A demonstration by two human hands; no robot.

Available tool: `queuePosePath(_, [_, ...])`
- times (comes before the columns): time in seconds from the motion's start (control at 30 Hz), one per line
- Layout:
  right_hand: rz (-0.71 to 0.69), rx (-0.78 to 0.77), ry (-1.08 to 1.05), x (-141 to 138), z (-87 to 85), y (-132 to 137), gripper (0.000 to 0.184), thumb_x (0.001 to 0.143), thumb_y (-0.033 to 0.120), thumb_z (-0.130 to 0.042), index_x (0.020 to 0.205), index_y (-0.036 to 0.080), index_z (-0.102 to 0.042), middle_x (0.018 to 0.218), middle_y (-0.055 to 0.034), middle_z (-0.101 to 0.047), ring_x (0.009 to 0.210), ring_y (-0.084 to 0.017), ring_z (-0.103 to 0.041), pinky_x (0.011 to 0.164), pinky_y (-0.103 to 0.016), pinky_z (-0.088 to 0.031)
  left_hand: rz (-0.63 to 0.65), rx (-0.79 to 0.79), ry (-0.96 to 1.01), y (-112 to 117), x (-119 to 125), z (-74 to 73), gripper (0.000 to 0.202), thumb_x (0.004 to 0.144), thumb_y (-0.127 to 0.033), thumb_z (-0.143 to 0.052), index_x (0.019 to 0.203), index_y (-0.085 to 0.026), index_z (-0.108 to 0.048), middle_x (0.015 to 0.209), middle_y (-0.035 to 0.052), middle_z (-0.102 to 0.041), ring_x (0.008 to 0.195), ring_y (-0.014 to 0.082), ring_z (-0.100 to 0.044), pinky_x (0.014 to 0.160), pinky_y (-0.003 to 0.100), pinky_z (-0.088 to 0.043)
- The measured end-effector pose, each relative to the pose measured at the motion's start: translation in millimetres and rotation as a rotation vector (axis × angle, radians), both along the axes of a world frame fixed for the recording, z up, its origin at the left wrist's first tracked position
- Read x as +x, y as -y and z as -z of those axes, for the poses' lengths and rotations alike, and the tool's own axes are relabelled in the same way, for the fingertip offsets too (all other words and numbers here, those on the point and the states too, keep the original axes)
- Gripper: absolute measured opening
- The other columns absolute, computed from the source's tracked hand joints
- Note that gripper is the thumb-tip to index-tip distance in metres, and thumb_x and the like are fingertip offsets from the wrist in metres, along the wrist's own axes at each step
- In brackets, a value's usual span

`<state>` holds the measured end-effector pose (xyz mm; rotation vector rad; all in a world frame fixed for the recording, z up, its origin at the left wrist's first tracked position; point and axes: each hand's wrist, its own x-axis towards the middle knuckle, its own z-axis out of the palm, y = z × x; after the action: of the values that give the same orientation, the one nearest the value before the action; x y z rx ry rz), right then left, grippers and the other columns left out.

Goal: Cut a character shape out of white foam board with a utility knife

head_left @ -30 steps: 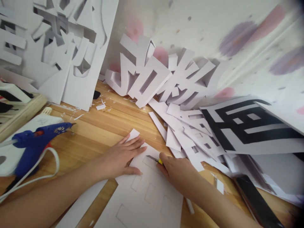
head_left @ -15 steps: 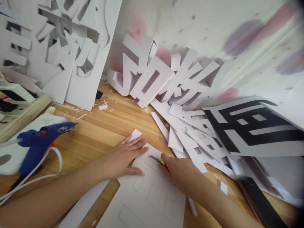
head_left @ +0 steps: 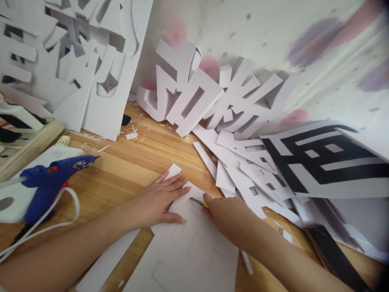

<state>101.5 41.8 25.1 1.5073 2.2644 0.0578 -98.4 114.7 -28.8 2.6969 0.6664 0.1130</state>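
1. Surface: wood-grained table [head_left: 121, 156], strewn with white scraps [head_left: 131, 135]; blue glue gun [head_left: 45, 178] at the left, heaped cut pieces [head_left: 243, 172] at the right.
2. Room: pale backdrop [head_left: 267, 28], blotched pink and purple; white cut-out characters [head_left: 188, 97] stand before it.
3. Pencil-marked white sheet [head_left: 194, 247] lies on the table, between glue gun and heap.
4. Left hand [head_left: 161, 200]: flat on the sheet, fingers spread — gripping nothing.
5. Right hand [head_left: 226, 213]: closed round a yellow-handled cutter [head_left: 197, 201], blade over a pencilled outline.
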Motion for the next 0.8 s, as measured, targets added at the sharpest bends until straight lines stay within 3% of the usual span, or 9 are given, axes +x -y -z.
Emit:
queuePosePath(0.17, [-0.017, -0.012, 0.019, 7, -0.6, 1, 0.008, 0.087, 0.021, -0.046, 0.081, 0.018, -0.049, 0.052, 0.0017, -0.058, 0.041, -0.016, -0.057, 0.036, -0.028, -0.013, 0.003, -0.009, 0.000, -1, -2, -0.3, 0.075, 0.080, -0.068, -0.036, 0.139, -0.022, -0.028, 0.146, 0.0040, -0.023, 0.136, 0.0200, -0.014, 0.110, 0.040, -0.001])
queuePosePath(0.47, [0.116, -0.092, 0.075, 20, -6.2, 17, 0.004, 0.084, 0.017, -0.050, 0.084, 0.019, -0.053, 0.055, 0.0001, -0.063, 0.047, -0.019, -0.063, 0.036, -0.027, -0.009, 0.002, 0.010, -0.005, -2, -1, 3.1, 0.075, 0.080, -0.070, -0.032, 0.138, -0.024, -0.028, 0.146, 0.0017, -0.021, 0.136, 0.0182, -0.012, 0.110, 0.037, 0.001])
queuePosePath(0.8, [0.132, -0.028, 0.133, 64, 12.1, 52, 0.008, 0.085, 0.022, -0.047, 0.084, 0.021, -0.054, 0.054, -0.0020, -0.062, 0.045, -0.020, -0.060, 0.039, -0.028, -0.010, -0.002, 0.034, -0.023, -2, -1, 2.7, 0.075, 0.080, -0.071, -0.030, 0.139, -0.024, -0.028, 0.146, 0.0023, -0.021, 0.136, 0.0184, -0.012, 0.110, 0.037, 0.000])
